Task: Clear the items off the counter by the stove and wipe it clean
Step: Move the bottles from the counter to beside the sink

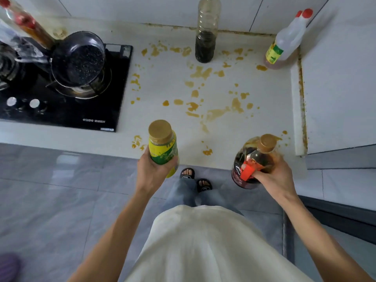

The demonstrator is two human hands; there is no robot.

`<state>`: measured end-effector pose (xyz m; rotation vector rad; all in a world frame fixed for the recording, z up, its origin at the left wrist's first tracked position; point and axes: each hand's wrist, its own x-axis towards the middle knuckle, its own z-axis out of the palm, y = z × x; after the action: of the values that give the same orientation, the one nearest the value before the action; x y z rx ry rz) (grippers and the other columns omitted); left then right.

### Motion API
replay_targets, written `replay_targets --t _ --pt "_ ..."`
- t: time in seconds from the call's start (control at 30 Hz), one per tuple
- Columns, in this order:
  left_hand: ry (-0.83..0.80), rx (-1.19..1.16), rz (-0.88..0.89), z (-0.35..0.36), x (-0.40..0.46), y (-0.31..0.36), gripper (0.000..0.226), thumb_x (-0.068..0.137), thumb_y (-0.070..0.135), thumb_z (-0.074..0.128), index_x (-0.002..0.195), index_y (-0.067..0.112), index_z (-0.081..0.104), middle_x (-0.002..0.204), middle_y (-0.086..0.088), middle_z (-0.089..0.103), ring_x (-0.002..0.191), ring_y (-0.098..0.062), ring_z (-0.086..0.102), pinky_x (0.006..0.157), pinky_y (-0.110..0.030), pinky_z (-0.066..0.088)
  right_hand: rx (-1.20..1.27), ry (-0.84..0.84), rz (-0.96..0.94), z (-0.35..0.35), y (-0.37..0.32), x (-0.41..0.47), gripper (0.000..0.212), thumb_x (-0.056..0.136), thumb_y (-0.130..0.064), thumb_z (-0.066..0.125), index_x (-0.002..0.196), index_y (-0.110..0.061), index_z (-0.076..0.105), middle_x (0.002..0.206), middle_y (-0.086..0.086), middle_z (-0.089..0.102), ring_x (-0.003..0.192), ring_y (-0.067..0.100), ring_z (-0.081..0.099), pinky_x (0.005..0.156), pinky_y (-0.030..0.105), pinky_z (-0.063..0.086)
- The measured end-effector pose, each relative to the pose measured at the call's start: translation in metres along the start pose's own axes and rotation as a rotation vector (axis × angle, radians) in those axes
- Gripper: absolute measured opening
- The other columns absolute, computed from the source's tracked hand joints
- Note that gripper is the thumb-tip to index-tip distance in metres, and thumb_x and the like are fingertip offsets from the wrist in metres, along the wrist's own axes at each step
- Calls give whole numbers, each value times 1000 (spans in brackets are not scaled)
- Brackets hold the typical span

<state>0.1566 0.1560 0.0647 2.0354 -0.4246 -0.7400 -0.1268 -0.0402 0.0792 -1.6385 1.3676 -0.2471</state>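
Left hand (151, 171): grip wrapped round the lower body of a yellow-green labelled jar (162, 146), gold cap up, held upright at the near edge of the surface (264, 119). Looked like plastic, probably light; the straight sides gave a firm hold at mid-body.

Right hand (274, 176): grip curled through the orange handle of a dark-liquid jug (254, 161), also lifted at the near edge. Judged heavier, partly full; contents would slosh, so the handle was the right hold. Orange-brown residue near its neck suggested a slippery outside.

Well beyond both grips, against the back wall, stood a tall clear bottle (206, 31) with dark liquid in its lower part. Beyond and to the right of the right grip, in the corner, stood a white bottle with red caps (286, 43). The tall one looked top-light but tippy; best taken low. The white one appeared to have a moulded handle.

Yellow-orange spills (199, 72) scattered across the surface between grips and wall; not yet wiped. Stove (61, 88) with pot lay beyond the left grip, to its left.
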Motion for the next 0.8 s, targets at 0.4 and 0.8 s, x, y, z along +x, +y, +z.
replay_targets --t 0.4,0.8 --pt "414 -51 -331 -49 -162 -115 37 61 48 80 91 57 60 85 33 70 72 9 65 55 -10 50 -233 -425 -321 85 -49 23 68 65 -39 93 125 -44 61 111 -35 69 102 -16 63 75 2 47" --pt "702 -238 -745 -102 -302 -235 43 66 43 83 105 44 64 90 27 74 78 4 71 65 -29 56 -380 -802 -602 269 -134 -47 77 68 -35 96 133 -43 56 115 -27 70 106 -11 64 77 -2 45"
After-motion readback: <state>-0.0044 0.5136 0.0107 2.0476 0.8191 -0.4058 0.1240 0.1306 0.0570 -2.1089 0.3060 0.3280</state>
